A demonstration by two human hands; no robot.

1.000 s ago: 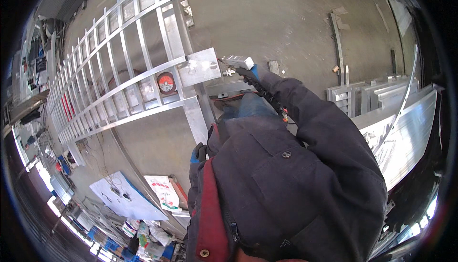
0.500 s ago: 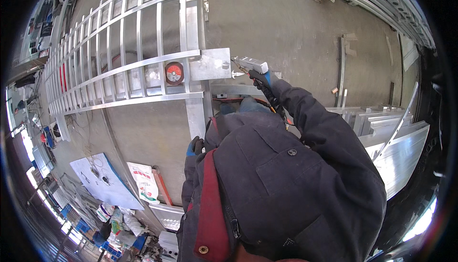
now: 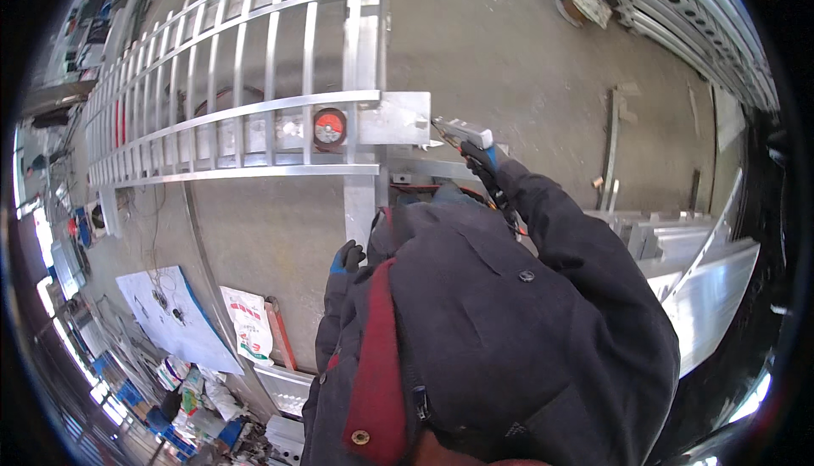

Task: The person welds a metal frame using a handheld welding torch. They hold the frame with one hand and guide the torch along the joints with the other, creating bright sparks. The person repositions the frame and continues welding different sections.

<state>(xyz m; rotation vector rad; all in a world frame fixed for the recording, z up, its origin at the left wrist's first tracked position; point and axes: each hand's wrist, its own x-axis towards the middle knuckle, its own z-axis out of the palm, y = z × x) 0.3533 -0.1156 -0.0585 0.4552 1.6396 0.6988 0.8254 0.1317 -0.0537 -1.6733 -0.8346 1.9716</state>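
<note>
- The right hand, in a dark and blue glove, has its fingers wrapped round a grey hand tool.
- The tool sticks out to the far left of that hand, its front end just beside the right edge of a metal plate; whether they touch is too small to tell.
- The plate lies left of the right hand, at the right end of a barred metal panel.
- A red disc with a dark rim lies just left of the plate, between two rails.
- The left hand, also gloved, is nearer and further left than the tool, with fingers curled beside the near end of a flat metal bar; I cannot tell whether it grips anything.
- Left of the left hand, on the near side, are a white bag and a white board.
</note>
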